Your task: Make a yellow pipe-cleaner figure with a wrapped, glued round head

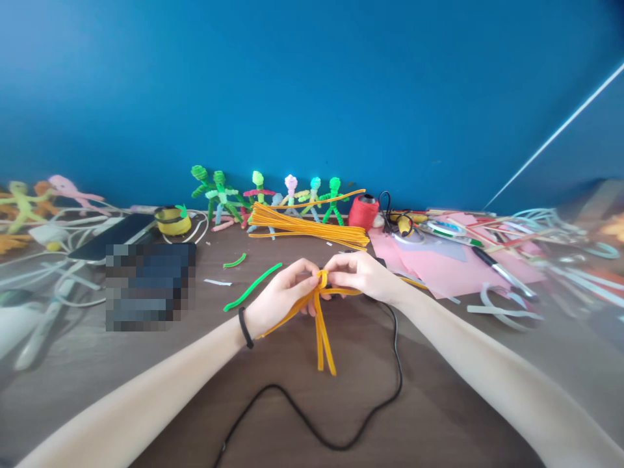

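Observation:
Both hands meet over the brown table (273, 429), pinching a bundle of orange pipe cleaners (322, 331). My left hand (283, 292) grips the bundle from the left, fingers closed around the twisted top. My right hand (363, 276) pinches the same top from the right. The loose orange ends hang down toward me and splay apart. A black band sits on my left wrist.
A pile of orange pipe cleaners (307, 227) lies behind the hands. Several pipe-cleaner figures (258, 195) stand along the blue wall. Green pieces (251, 286), a red thread spool (363, 211), pink paper (439, 266), a phone (112, 237) and a black cable (341, 416) surround the hands.

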